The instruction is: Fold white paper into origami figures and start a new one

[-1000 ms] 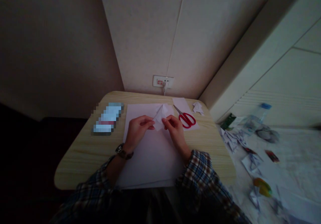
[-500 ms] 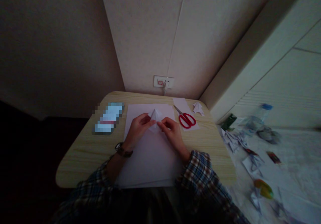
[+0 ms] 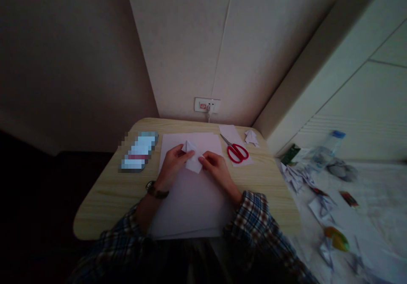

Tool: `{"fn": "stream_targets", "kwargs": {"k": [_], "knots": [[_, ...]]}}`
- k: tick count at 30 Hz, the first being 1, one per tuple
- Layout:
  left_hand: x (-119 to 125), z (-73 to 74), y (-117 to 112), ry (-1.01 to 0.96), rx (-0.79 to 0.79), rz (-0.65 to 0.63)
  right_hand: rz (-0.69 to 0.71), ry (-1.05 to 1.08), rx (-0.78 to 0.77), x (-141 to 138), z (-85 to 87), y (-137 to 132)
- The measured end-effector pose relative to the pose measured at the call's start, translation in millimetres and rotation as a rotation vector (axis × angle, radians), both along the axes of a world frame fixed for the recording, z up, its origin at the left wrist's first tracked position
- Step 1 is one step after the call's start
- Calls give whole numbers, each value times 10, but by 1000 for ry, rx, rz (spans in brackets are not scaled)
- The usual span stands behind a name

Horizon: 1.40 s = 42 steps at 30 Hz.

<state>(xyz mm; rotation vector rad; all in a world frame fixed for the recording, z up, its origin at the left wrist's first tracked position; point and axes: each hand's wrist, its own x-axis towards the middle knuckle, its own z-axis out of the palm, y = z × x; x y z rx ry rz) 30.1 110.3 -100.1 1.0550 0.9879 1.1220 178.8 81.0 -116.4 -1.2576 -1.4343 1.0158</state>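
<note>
A small piece of folded white paper (image 3: 193, 164) with a pointed top is held above a stack of white sheets (image 3: 190, 203). My left hand (image 3: 176, 159) is closed on its left side, thumb across the front and fingers behind. At the paper's right edge, my right hand (image 3: 214, 164) is closed in a pinch, thumb and forefinger at the border. The folded paper leans, its tip toward the upper left. To the right of my right hand, red-handled scissors (image 3: 235, 150) lie partly over a white paper strip (image 3: 227, 129).
A phone with a blurred screen (image 3: 139, 151) lies on the left of the wooden table (image 3: 104, 203). A folded paper figure (image 3: 251, 137) sits at the back right corner. Beyond the table's right edge are a plastic bottle (image 3: 329, 148) and several folded papers (image 3: 292, 177). A wall socket (image 3: 206, 105) is behind.
The folded paper has turned, its tip swinging left and its lower part coming into view toward the right. My right hand has shifted slightly from its middle to its right edge.
</note>
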Motion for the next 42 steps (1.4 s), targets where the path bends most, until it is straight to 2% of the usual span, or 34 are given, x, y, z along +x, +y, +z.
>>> {"fn": "stream_targets", "kwargs": {"k": [6, 15, 19, 23, 30, 33, 36, 42], "knots": [[-2, -11, -5, 26, 72, -132, -92, 6, 31, 23, 17, -8], [-20, -69, 29, -24, 11, -90, -23, 208, 93, 21, 7, -6], [-23, -22, 12, -87, -37, -79, -2, 110, 172, 11, 38, -42], [-15, 18, -7, -127, -52, -86, 11, 26, 173, -1, 45, -59], [-28, -25, 12, -90, -31, -104, -4, 43, 170, -4, 33, -59], [-37, -41, 16, -36, -17, -97, -15, 112, 165, -4, 31, -62], [-34, -34, 12, 20, 14, -117, -36, 138, 166, 2, 39, -62], [-41, 30, 18, 99, 191, -139, -92, -78, 304, 9, 32, -41]]}}
